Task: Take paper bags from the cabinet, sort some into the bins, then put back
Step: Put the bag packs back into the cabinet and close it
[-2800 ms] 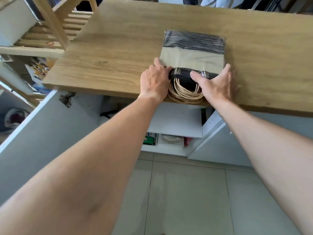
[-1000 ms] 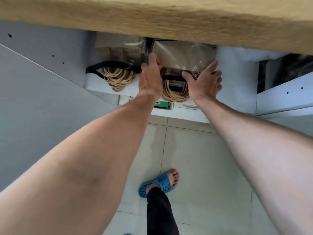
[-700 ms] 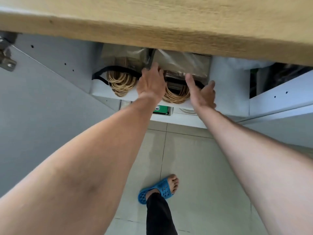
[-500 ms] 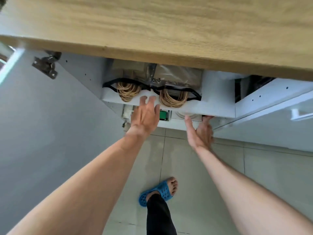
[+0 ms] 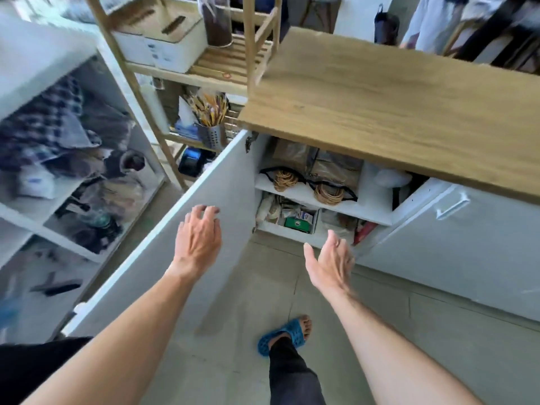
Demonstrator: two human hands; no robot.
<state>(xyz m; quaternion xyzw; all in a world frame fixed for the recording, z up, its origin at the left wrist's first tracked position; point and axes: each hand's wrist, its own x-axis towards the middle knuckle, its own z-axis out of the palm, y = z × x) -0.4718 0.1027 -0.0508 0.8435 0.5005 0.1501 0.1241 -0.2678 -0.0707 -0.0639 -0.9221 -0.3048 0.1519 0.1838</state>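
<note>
Head view, looking down past both bare forearms. Pale grey floor tiles (image 5: 292, 287) underfoot, one foot in a blue perforated slipper (image 5: 285, 336) below a dark trouser leg. Ahead and right, a white cabinet (image 5: 467, 258) under a wood-grain countertop (image 5: 409, 106), bare on top. Left cabinet door (image 5: 181, 229) swung wide open toward the camera, hinge visible at its upper corner. Right door shut, metal handle (image 5: 452, 206) on its face. Left of the cabinet, a light wooden rack (image 5: 228, 68) carrying white boxes, a dark jar and, lower down, a perforated metal cup of pencils (image 5: 211, 124). Far left, blurred white cubby shelving (image 5: 67, 200) stuffed with checked fabric and clutter.

Inside the open cabinet, two bundles of brown paper bags (image 5: 321, 171) lying flat, side by side and touching, on the upper white shelf (image 5: 298, 195). Each wrapped in clear glossy plastic, each showing a dark strap and a coil of tan twisted-paper handles at the front edge, overhanging the shelf lip slightly. Lower shelf crowded with small items, among them a green pouch (image 5: 296, 224).

Left hand (image 5: 198, 238) in front of the open door, back up, fingers curled loosely and spread, holding nothing. Right hand (image 5: 331, 266) below the shelves, palm turned inward, fingers extended and apart, also empty. Both hands well clear of the bags.
</note>
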